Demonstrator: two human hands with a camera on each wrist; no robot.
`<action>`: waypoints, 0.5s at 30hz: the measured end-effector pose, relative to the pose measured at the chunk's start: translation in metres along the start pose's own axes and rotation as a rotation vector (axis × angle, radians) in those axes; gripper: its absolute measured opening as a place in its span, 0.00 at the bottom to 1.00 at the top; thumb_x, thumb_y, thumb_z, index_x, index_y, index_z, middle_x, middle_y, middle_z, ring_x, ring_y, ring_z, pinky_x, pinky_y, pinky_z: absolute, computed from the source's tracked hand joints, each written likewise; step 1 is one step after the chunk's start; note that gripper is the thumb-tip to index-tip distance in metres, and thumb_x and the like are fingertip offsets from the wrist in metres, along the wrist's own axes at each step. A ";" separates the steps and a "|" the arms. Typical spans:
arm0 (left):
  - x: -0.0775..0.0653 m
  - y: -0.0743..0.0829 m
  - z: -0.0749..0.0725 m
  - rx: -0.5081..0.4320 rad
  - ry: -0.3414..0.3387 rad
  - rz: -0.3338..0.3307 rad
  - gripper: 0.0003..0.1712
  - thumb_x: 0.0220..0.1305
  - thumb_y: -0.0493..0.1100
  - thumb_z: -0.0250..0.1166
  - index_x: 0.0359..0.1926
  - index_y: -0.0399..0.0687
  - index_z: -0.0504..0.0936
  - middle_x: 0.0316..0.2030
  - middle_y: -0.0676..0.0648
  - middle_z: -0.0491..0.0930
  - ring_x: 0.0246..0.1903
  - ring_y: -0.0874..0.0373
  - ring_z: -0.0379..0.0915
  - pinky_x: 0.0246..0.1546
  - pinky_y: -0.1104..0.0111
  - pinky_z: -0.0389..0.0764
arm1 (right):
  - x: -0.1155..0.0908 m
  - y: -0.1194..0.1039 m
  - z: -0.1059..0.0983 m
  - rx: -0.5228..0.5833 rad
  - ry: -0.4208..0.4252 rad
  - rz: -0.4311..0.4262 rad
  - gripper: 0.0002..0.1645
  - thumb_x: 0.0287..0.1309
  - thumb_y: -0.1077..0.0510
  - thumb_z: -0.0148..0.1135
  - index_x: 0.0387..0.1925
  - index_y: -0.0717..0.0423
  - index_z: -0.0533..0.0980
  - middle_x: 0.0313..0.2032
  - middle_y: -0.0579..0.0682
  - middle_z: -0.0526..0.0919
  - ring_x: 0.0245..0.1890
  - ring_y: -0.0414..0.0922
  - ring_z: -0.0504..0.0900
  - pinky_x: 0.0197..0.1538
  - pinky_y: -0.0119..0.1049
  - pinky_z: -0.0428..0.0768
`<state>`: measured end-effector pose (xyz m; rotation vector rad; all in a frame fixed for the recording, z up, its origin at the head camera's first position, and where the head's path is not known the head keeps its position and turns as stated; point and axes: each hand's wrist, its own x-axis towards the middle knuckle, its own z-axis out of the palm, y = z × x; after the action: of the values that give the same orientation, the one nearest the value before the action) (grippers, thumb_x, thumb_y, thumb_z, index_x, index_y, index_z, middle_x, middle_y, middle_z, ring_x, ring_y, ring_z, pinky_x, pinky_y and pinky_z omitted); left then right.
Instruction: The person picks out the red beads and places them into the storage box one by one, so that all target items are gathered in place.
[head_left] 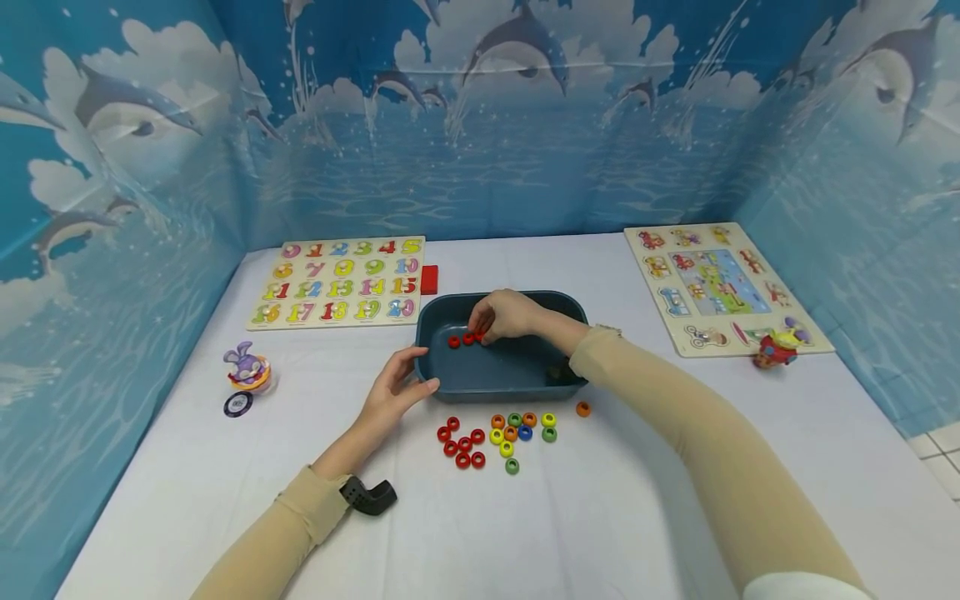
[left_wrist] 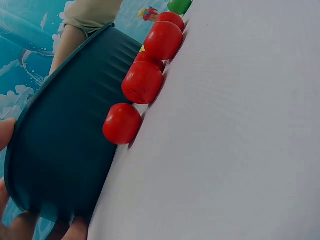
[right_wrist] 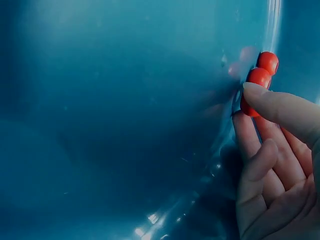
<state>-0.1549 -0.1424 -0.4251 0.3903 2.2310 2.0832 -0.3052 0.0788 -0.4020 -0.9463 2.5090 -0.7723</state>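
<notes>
A dark teal plastic tub (head_left: 495,392) sits mid-table. My left hand (head_left: 393,387) holds its left end, thumb at the near corner and fingers along the end; in the left wrist view, fingertips (left_wrist: 77,229) curve round the tub wall (left_wrist: 65,135). Inside the tub, my right hand (head_left: 508,317) pinches a red bead (right_wrist: 250,107) between thumb and finger. Two more red beads (right_wrist: 259,77) line up beside it along the tub's inner edge. Several red beads (head_left: 464,445) lie on the cloth in front of the tub, left of a mixed-colour group (head_left: 511,433).
A number puzzle board (head_left: 345,287) lies back left with a red block (head_left: 429,280) at its edge. Back right is a picture puzzle board (head_left: 660,292) with a small figure toy (head_left: 776,348). A purple rabbit toy (head_left: 246,365) and a round disc (head_left: 238,404) are at left.
</notes>
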 end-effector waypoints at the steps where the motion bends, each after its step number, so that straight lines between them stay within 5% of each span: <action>1: 0.000 0.000 0.000 0.003 0.002 -0.002 0.30 0.57 0.37 0.62 0.59 0.38 0.61 0.64 0.41 0.53 0.61 0.51 0.53 0.60 0.54 0.55 | 0.000 0.000 0.000 0.001 -0.005 0.001 0.13 0.41 0.63 0.70 0.33 0.50 0.79 0.34 0.43 0.81 0.35 0.39 0.78 0.38 0.31 0.77; 10: -0.001 -0.001 -0.001 0.001 0.005 0.005 0.29 0.56 0.37 0.62 0.58 0.39 0.62 0.64 0.41 0.54 0.60 0.51 0.54 0.60 0.55 0.56 | -0.006 -0.009 -0.013 0.003 -0.090 -0.006 0.18 0.43 0.63 0.68 0.40 0.53 0.78 0.38 0.47 0.80 0.39 0.41 0.77 0.41 0.33 0.77; 15: 0.000 0.000 -0.001 0.011 0.002 0.006 0.29 0.56 0.38 0.62 0.58 0.40 0.63 0.64 0.43 0.55 0.60 0.52 0.55 0.60 0.57 0.57 | -0.028 -0.035 -0.034 0.106 -0.038 -0.102 0.22 0.48 0.61 0.65 0.48 0.59 0.74 0.46 0.54 0.77 0.44 0.45 0.77 0.44 0.35 0.77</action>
<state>-0.1548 -0.1437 -0.4248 0.3960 2.2458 2.0760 -0.2845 0.0891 -0.3504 -1.0482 2.3771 -0.8994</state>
